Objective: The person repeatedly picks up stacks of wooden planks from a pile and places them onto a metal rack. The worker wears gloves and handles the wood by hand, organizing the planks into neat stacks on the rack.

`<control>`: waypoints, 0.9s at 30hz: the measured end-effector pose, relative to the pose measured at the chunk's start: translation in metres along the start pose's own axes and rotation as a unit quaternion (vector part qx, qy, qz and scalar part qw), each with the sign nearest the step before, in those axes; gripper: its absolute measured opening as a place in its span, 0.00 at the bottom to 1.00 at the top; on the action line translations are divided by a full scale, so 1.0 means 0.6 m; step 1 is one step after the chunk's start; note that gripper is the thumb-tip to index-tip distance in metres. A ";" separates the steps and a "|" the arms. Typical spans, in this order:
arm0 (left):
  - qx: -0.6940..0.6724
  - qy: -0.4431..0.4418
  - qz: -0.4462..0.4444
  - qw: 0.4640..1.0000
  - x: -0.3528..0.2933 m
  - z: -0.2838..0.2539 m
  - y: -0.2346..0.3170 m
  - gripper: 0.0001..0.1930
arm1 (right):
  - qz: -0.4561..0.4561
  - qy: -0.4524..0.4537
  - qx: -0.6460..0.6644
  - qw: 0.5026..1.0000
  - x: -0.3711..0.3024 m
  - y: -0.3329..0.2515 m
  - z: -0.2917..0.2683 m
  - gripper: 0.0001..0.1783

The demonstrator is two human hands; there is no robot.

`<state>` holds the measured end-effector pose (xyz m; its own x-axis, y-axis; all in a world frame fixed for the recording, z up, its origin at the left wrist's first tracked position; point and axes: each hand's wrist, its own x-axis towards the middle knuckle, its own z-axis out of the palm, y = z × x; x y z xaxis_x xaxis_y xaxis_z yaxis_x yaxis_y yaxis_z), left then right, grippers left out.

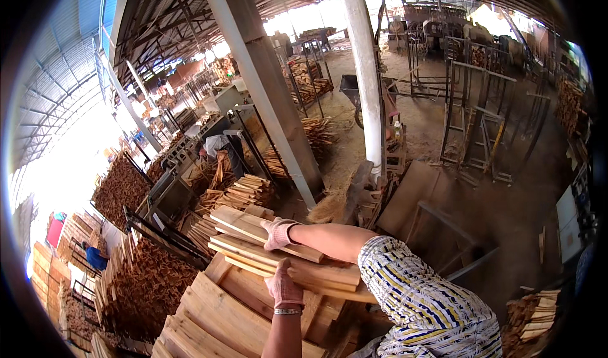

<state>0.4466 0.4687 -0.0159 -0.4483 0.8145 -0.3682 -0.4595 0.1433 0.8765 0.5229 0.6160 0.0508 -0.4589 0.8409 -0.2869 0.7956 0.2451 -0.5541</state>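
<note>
Both my hands wear pinkish work gloves, and both are closed on a small stack of sawn wooden boards [253, 250]. My right hand [277, 234], its arm coming in from the right in a patterned sleeve, grips the far edge of the top board [240, 224]. On the near side, my left hand [284, 286] clasps the board edges with its thumb up; a bracelet circles that wrist. Fingers under the boards are hidden. Below the stack lie wider planks [215, 314], side by side.
A tall pile of thin slats [145, 282] stands to the left, beside a dark metal frame [164, 238]. Ahead are a concrete pillar [272, 86], a white post [364, 67] and a broom head [328, 207]. A person [231, 149] bends at a machine. Metal racks [475, 117] stand right.
</note>
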 end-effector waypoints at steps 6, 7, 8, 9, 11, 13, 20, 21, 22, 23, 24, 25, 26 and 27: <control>-0.107 -0.106 -0.017 0.988 -0.036 -0.100 0.092 0.19 | -0.052 0.020 0.118 0.991 -0.018 0.014 -0.001 0.55; -0.101 -0.074 0.003 0.992 -0.054 -0.124 0.113 0.22 | -0.030 0.010 0.076 0.997 -0.052 0.001 -0.003 0.55; -0.094 -0.042 0.024 0.994 -0.075 -0.147 0.137 0.25 | -0.009 0.000 0.032 0.999 -0.090 -0.014 -0.003 0.55; -0.086 -0.044 0.052 0.994 -0.098 -0.173 0.167 0.27 | -0.032 -0.007 0.014 0.999 -0.106 -0.013 0.014 0.55; -0.080 -0.064 0.085 0.991 -0.140 -0.241 0.204 0.30 | -0.048 -0.010 -0.080 0.996 -0.132 -0.014 0.081 0.57; -0.080 -0.079 0.089 0.990 -0.175 -0.324 0.223 0.30 | -0.053 -0.012 -0.170 0.984 -0.170 -0.033 0.131 0.59; -0.115 -0.017 -0.006 0.993 -0.161 -0.525 0.158 0.22 | 0.005 0.040 -0.152 0.988 -0.199 -0.028 0.085 0.53; -0.093 -0.001 0.004 0.996 -0.173 -0.521 0.146 0.20 | 0.010 0.009 -0.143 0.990 -0.224 -0.046 0.083 0.54; -0.056 0.013 0.024 0.998 -0.187 -0.522 0.158 0.18 | 0.009 -0.016 -0.121 0.992 -0.238 -0.074 0.091 0.54; -0.035 -0.002 0.039 0.999 -0.186 -0.501 0.161 0.16 | -0.005 0.000 -0.116 0.993 -0.234 -0.065 0.100 0.55; -0.013 -0.019 0.054 0.998 -0.187 -0.476 0.162 0.15 | 0.021 -0.025 -0.112 0.993 -0.256 -0.076 0.105 0.56; 0.014 -0.032 0.079 0.996 -0.187 -0.467 0.174 0.13 | 0.036 -0.046 -0.103 0.993 -0.279 -0.122 0.115 0.56; 0.010 -0.023 0.080 0.997 -0.182 -0.459 0.178 0.12 | 0.056 -0.063 -0.095 0.992 -0.297 -0.155 0.129 0.56; 0.008 -0.015 0.081 0.997 -0.174 -0.453 0.177 0.11 | 0.039 -0.038 -0.132 0.990 -0.288 -0.158 0.171 0.56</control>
<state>0.2364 0.2462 0.0317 -0.4921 0.8442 -0.2126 -0.3714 0.0173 0.9283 0.4863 0.3979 0.0727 -0.4126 0.8257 -0.3847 0.9007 0.3069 -0.3075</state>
